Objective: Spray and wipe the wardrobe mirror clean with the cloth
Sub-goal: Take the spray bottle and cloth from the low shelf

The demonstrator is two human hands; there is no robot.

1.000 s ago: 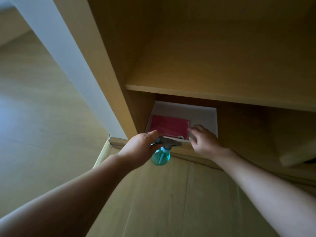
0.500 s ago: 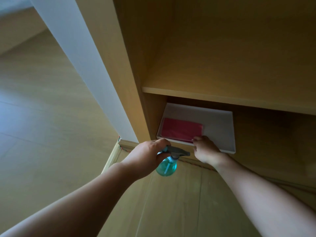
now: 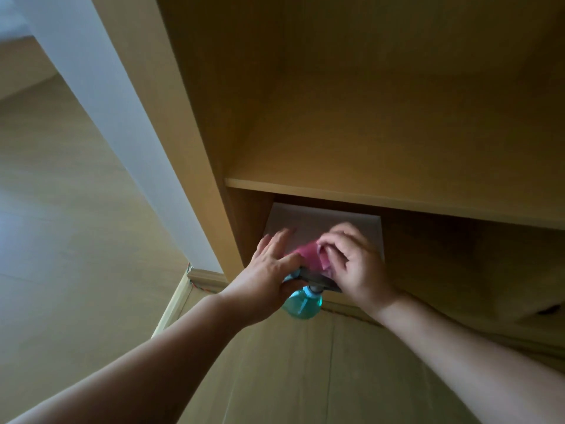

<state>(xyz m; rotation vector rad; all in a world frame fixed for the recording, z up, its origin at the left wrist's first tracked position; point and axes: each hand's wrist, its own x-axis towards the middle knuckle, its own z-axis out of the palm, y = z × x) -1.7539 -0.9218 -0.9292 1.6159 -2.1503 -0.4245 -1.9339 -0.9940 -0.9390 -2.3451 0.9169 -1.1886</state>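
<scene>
My left hand [image 3: 265, 275] holds a teal spray bottle [image 3: 302, 305] by its grey trigger head, thumb over the top and fingers stretched forward; the bottle hangs below the hand. My right hand [image 3: 356, 266] pinches a bunched pink cloth [image 3: 308, 255] just above a white tray [image 3: 324, 218] in the low wardrobe compartment. The two hands are almost touching at the cloth. No mirror shows in this view.
A wooden shelf edge [image 3: 382, 198] runs right above the tray's compartment, with a deep bare shelf over it. The wardrobe's side panel [image 3: 183, 117] stands left of my hands, a white strip [image 3: 101, 102] beside it, and pale wood floor [image 3: 61, 240] beyond.
The cloth lay flat on the tray; my right hand has now gathered it and lifted it off. My left hand with the bottle moved forward to the cloth, fingers spread.
</scene>
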